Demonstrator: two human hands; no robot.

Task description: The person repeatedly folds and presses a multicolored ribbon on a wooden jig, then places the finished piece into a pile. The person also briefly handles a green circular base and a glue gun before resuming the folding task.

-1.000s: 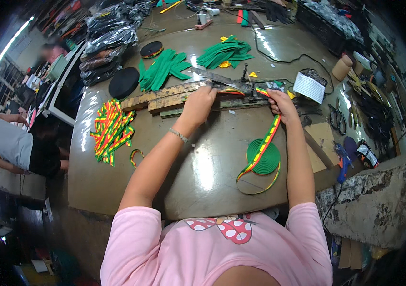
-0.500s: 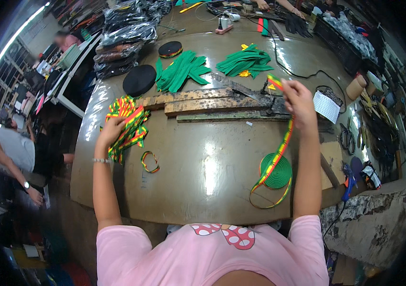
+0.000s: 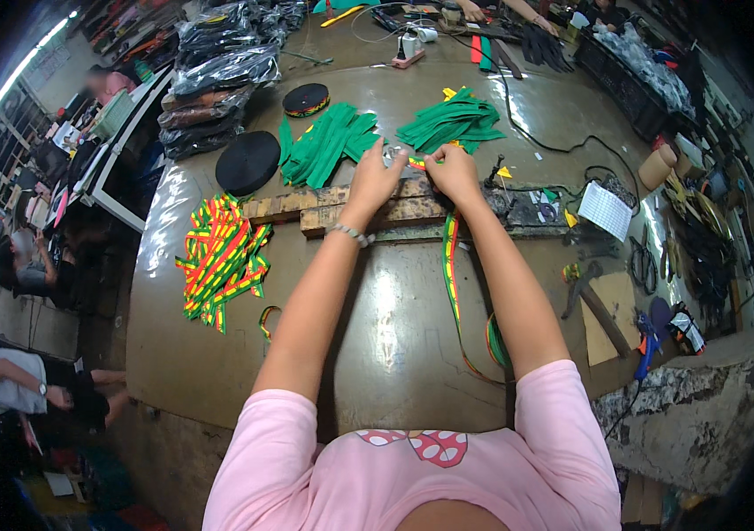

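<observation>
My right hand (image 3: 456, 177) pinches a red, yellow and green striped ribbon (image 3: 452, 274) near its end, above the worn wooden bars (image 3: 324, 209). From there the ribbon hangs toward me to a green-backed roll (image 3: 494, 341), mostly hidden behind my right forearm. Close on the left is my left hand (image 3: 375, 181), thumb and forefinger apart, its thumb near the ribbon's short end. Whether the thumb touches it is unclear. A heap of cut striped ribbon strips (image 3: 225, 261) lies at the left, with a small ribbon loop (image 3: 266, 323) partly behind my left forearm.
Two bundles of green strips (image 3: 328, 146) (image 3: 452, 122) and a black roll (image 3: 248, 164) lie beyond the bars. Plastic-wrapped stacks (image 3: 218, 80) stand far left. At right are a paper sheet (image 3: 605, 211), scissors (image 3: 643, 265), a hammer (image 3: 602, 319) and a cable (image 3: 527, 133).
My left hand has left the strip heap and moved right to the wooden bars. My right hand has come left with the ribbon, so both hands are now close together.
</observation>
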